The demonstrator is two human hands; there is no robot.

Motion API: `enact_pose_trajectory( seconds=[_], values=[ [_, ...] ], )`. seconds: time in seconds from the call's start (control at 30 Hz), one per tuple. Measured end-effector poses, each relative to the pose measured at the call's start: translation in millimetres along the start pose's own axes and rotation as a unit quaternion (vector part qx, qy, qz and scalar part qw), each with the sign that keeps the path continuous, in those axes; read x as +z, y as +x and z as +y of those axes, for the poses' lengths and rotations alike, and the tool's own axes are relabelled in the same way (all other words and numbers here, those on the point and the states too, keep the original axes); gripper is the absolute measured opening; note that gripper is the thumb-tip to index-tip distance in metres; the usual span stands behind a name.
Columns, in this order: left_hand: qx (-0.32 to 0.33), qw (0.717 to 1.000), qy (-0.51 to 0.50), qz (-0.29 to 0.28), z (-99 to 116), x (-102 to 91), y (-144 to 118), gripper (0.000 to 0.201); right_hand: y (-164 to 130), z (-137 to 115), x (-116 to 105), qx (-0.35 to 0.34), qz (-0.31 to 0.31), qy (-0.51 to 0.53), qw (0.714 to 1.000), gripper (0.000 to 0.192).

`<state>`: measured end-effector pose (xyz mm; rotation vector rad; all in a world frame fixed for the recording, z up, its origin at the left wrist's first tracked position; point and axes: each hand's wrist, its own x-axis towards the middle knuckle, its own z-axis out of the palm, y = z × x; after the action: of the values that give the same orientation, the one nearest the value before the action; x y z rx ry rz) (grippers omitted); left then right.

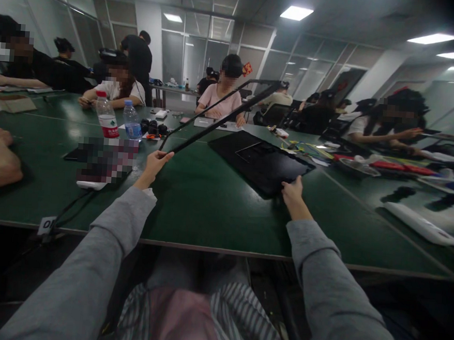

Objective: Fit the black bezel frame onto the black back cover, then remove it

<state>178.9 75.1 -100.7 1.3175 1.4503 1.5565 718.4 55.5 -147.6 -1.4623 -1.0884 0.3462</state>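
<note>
Two hands work: left hand [155, 166] pinches the thin, likely light, bendy frame [219, 115]; right hand [292, 192] presses the stiff panel's [261, 161] corner on the counter [194, 199].

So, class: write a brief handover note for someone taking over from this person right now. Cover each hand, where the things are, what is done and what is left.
Left hand: shut on the near corner of the thin black frame, which is lifted and tilted up above the table.
Right hand: resting on the near corner of the flat black panel, which lies on the green table.
Done: frame is off the panel.
Left: frame is not yet put down; panel has not been lifted.
Nearby: two water bottles to the left, other people seated around the table.
</note>
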Motion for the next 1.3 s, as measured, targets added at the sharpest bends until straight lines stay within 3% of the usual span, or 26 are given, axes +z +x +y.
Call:
enact_pose_trajectory(
  seconds=[0.1,0.23,0.37,0.43,0.57,0.67,0.77,0.9,1.1,1.3],
  values=[
    [0.038,0.999,0.028,-0.004,-2,-1.9,3,0.049,-1,-4,6,0.110,-0.034,0.082,0.990,0.101],
    [0.082,0.993,0.082,-0.011,-9,-3.5,9,0.044,-7,-13,18,0.067,-0.096,0.101,0.988,0.077],
    [0.117,0.982,0.148,-0.018,-13,-4.9,10,0.043,-7,-27,26,0.016,0.017,0.104,0.994,0.051],
    [0.139,0.974,0.179,-0.026,-13,-5.0,8,0.042,-4,-39,23,0.024,0.036,0.151,0.988,0.043],
    [0.178,0.956,0.227,-0.057,-8,-2.3,1,0.041,-1,-57,9,0.066,-0.082,0.221,0.970,0.049],
    [0.194,0.946,0.246,-0.083,-4,2.1,-5,0.040,-1,-55,6,0.071,-0.108,0.139,0.982,0.042],
    [0.188,0.940,0.265,-0.105,-2,6.0,-9,0.038,-5,-42,13,0.013,-0.049,-0.033,0.998,0.031],
    [0.176,0.931,0.293,-0.127,-6,8.5,-8,0.033,-11,-29,27,-0.075,0.009,-0.205,0.976,0.030],
    [0.173,0.920,0.320,-0.148,-21,8.3,1,0.031,-15,-21,37,-0.072,-0.027,-0.236,0.969,0.040],
    [0.195,0.909,0.330,-0.166,-29,6.4,5,0.029,-15,-18,39,-0.064,-0.025,-0.234,0.970,0.045]
  ],
)
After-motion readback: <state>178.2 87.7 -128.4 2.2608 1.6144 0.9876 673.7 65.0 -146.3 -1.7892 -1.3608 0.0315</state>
